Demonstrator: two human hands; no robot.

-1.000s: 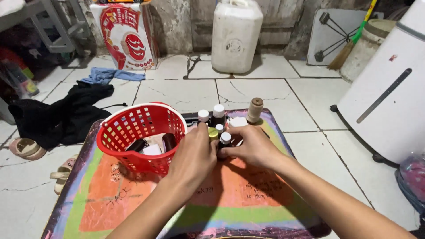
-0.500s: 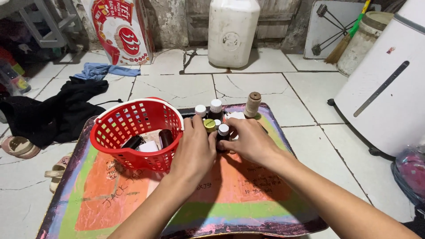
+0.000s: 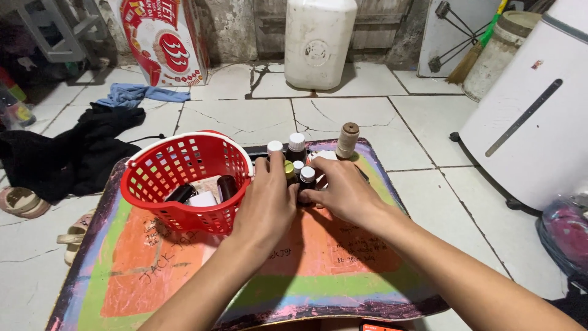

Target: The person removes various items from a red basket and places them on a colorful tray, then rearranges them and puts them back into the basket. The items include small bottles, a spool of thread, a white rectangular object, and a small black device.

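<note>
Bottles (image 3: 297, 160), a cluster of small dark ones with white caps and 1 with a yellow-green cap, stand upright on the painted board (image 3: 318, 270), just right of the red basket (image 3: 184, 178). Both hands cup the cluster from either side. The left hand (image 3: 266, 199) lies flat against its left side, fingers together and pointing away, its edge touching the basket's rim. The right hand (image 3: 343, 190) curls round the right side, fingers bent against the bottles; whether either hand truly grips a bottle cannot be told. The basket holds a few dark items and a pale one. A twine spool (image 3: 347, 140) stands upright near the board's far edge, just beyond the right hand. Dark clothes (image 3: 73, 153) lie on the tiled floor to the left.
</note>
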